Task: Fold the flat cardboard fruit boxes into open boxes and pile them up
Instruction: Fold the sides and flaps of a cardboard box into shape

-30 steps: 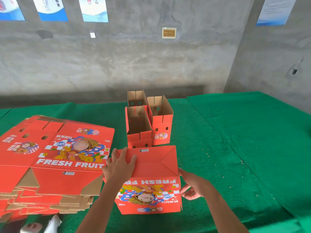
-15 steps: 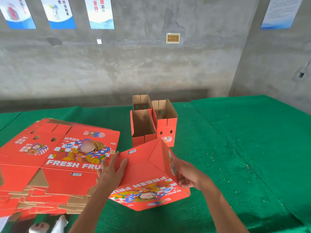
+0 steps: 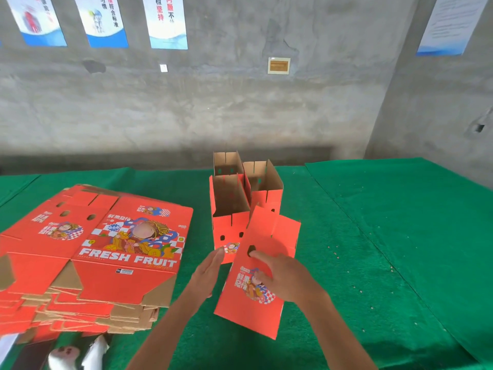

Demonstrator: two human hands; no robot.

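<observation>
I hold a red cardboard fruit box (image 3: 253, 313) upright and tilted in front of me, its narrow printed side facing me, with flaps standing at its top. My right hand (image 3: 288, 279) grips it from the right, thumb and forefinger on the printed side, the forefinger tip at a round hole. My left hand (image 3: 209, 272) is flat with straight fingers against the box's left side. A thick stack of flat red boxes (image 3: 128, 244) lies at the left. Three folded open boxes (image 3: 229, 206) stand close together just behind the held one.
Green cloth covers the table (image 3: 386, 236), with a seam running down the right part. A grey concrete wall with posters (image 3: 165, 22) stands behind. Some shiny packaging (image 3: 88, 353) lies below the flat stack at the near edge.
The box lay flat under both hands, was lifted and turned, and now stands on end with its narrow side toward me. My left hand moved from its top to its left side.
</observation>
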